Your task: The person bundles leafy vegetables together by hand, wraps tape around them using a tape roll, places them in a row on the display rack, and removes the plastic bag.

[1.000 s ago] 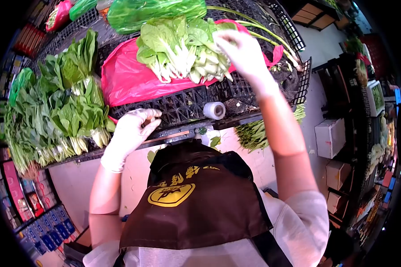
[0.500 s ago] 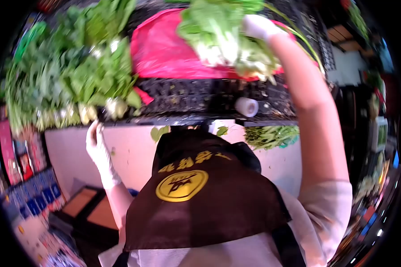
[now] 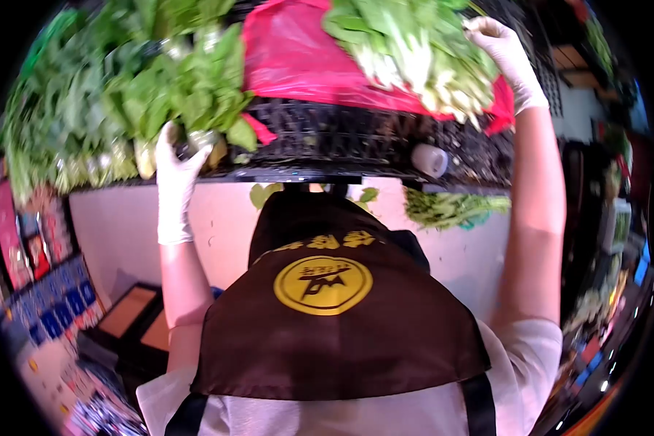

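Two gloved hands (image 3: 176, 173) (image 3: 503, 54), one pink bag (image 3: 291, 58), one white roll (image 3: 429, 160)

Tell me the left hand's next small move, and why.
Probably close the left hand around a stem end of the bunched greens: its thumb and fingers are spread right beside them, while the right hand is at the loose greens.

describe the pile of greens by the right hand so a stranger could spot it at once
Across the top, black crates hold bright pink plastic. The pale-stemmed leafy greens are piled on its right part, beside the gloved right hand. Unlike the greens packed at the left, they rest on the pink.
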Tool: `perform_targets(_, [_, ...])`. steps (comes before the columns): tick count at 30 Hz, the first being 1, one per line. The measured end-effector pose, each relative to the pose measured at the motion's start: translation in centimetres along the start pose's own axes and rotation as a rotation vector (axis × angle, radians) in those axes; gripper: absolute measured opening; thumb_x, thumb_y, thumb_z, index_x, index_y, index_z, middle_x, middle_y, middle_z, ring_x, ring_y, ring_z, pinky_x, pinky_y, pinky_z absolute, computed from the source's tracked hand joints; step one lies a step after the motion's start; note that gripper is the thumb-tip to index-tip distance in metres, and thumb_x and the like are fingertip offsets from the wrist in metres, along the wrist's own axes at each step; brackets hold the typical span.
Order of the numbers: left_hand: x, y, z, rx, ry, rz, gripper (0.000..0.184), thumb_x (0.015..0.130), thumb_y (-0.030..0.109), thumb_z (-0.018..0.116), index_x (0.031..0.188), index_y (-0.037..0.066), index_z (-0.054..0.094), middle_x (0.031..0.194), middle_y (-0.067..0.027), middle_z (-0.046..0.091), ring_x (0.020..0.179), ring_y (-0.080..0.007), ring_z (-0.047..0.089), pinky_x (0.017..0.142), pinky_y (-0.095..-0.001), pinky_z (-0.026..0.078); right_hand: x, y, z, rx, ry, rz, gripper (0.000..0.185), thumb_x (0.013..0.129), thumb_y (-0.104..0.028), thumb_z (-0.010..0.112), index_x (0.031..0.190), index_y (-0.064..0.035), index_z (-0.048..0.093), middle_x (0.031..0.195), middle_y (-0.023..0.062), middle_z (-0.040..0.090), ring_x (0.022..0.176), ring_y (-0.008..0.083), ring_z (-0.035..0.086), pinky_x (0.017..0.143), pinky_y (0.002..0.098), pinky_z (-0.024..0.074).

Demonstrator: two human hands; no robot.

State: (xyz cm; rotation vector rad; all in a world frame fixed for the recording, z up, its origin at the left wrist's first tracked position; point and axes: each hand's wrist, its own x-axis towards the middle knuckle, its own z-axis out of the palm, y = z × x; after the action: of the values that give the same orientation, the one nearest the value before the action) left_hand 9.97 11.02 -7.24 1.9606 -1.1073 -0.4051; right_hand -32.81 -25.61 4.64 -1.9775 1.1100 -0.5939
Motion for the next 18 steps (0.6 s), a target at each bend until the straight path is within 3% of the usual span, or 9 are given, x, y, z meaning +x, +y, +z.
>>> perform_targets(3, [1.2, 0.1, 1.6, 0.280, -0.081, 0.059, 0.086, 0.073, 0.018, 0.082, 0.138, -0.008, 0.033, 0.130, -0.0199, 0.050, 0.116, -0.0239, 0.052, 0.098, -0.0319, 0.042, -10.6, -5.4, 0.5, 0.272, 0.140, -0.025, 0.011, 0.079, -0.009, 0.069, 0.086, -0.0023, 0.064, 0.088, 0.0033, 0.064, 0.085, 0.0104, 0.058, 0.080, 0.0251, 0.0458])
perform_targets(4, [1.8, 1.1, 1.5, -0.039, -0.210, -0.109, 0.079, 0.074, 0.018, 0.081, 0.134, -0.008, 0.037, 0.119, -0.0161, 0.058, 0.104, -0.0218, 0.058, 0.090, -0.0305, 0.046, -14.0, -5.1, 0.5, 0.344, 0.107, -0.054, 0.011, 0.078, -0.008, 0.069, 0.085, -0.0023, 0.063, 0.090, 0.0040, 0.064, 0.087, 0.0116, 0.059, 0.080, 0.0263, 0.0463])
perform_targets(5, [2.6, 0.7, 1.4, 0.017, -0.249, -0.037, 0.063, 0.077, 0.013, 0.078, 0.127, -0.005, 0.045, 0.108, -0.0111, 0.063, 0.093, -0.0192, 0.060, 0.085, -0.0298, 0.048, -17.6, -4.3, 0.4, 0.441, 0.048, -0.031, 0.010, 0.077, -0.005, 0.069, 0.085, -0.0029, 0.063, 0.093, 0.0051, 0.064, 0.089, 0.0129, 0.059, 0.081, 0.0270, 0.0464])
perform_targets(8, [4.0, -2.9, 0.7, -0.253, -0.358, -0.181, 0.043, 0.084, 0.006, 0.071, 0.120, -0.002, 0.051, 0.106, -0.0077, 0.063, 0.091, -0.0126, 0.061, 0.082, -0.0258, 0.049, -28.0, 1.2, 2.1, 0.827, 0.015, 0.127, 0.011, 0.076, 0.000, 0.067, 0.084, -0.0035, 0.061, 0.098, 0.0084, 0.065, 0.092, 0.0151, 0.060, 0.080, 0.0274, 0.0476])
perform_targets(10, [4.0, -2.1, 0.3, -0.163, -0.309, -0.126, 0.045, 0.082, 0.008, 0.073, 0.120, -0.003, 0.051, 0.108, -0.0083, 0.062, 0.096, -0.0141, 0.059, 0.089, -0.0277, 0.046, -34.1, 5.3, 4.3, 0.857, 0.104, 0.465, 0.020, 0.075, 0.002, 0.069, 0.094, -0.0028, 0.064, 0.099, 0.0079, 0.065, 0.091, 0.0155, 0.060, 0.080, 0.0280, 0.0494])
perform_targets(12, [3.8, -3.8, 0.7, -0.157, -0.087, -0.032, 0.041, 0.083, 0.011, 0.073, 0.118, -0.003, 0.056, 0.109, -0.0081, 0.063, 0.092, -0.0148, 0.060, 0.084, -0.0289, 0.048, -37.0, 7.5, 7.0, 0.729, 0.140, 0.761, 0.032, 0.075, 0.002, 0.070, 0.107, -0.0024, 0.065, 0.099, 0.0052, 0.065, 0.090, 0.0145, 0.061, 0.081, 0.0286, 0.0508])
perform_targets(14, [4.4, -5.5, 0.5, -0.143, -0.013, -0.183, 0.044, 0.080, 0.013, 0.076, 0.116, -0.003, 0.056, 0.108, -0.0085, 0.064, 0.091, -0.0155, 0.060, 0.083, -0.0297, 0.048, -39.9, 11.6, 9.3, 0.371, 0.248, 0.867, 0.041, 0.077, 0.002, 0.071, 0.117, -0.0018, 0.063, 0.098, 0.0027, 0.066, 0.087, 0.0124, 0.061, 0.083, 0.0275, 0.0504])
perform_targets(16, [5.1, -5.5, 1.1, -0.058, 0.021, -0.225, 0.048, 0.076, 0.016, 0.080, 0.114, -0.003, 0.057, 0.105, -0.0081, 0.065, 0.088, -0.0159, 0.061, 0.081, -0.0296, 0.048, -39.0, 10.9, 8.9, 0.401, 0.560, 0.923, 0.018, 0.081, -0.009, 0.073, 0.097, -0.0012, 0.069, 0.084, -0.0006, 0.066, 0.076, 0.0073, 0.058, 0.074, 0.0221, 0.0467])
perform_targets(18, [5.3, -5.6, 1.1, -0.115, -0.004, -0.232, 0.048, 0.077, 0.016, 0.079, 0.115, -0.003, 0.056, 0.106, -0.0080, 0.064, 0.089, -0.0157, 0.061, 0.081, -0.0297, 0.049, -38.1, 11.3, 7.5, 0.381, 0.584, 0.867, 0.018, 0.084, -0.019, 0.071, 0.079, -0.0027, 0.070, 0.074, -0.0021, 0.064, 0.068, 0.0057, 0.053, 0.065, 0.0209, 0.0412])
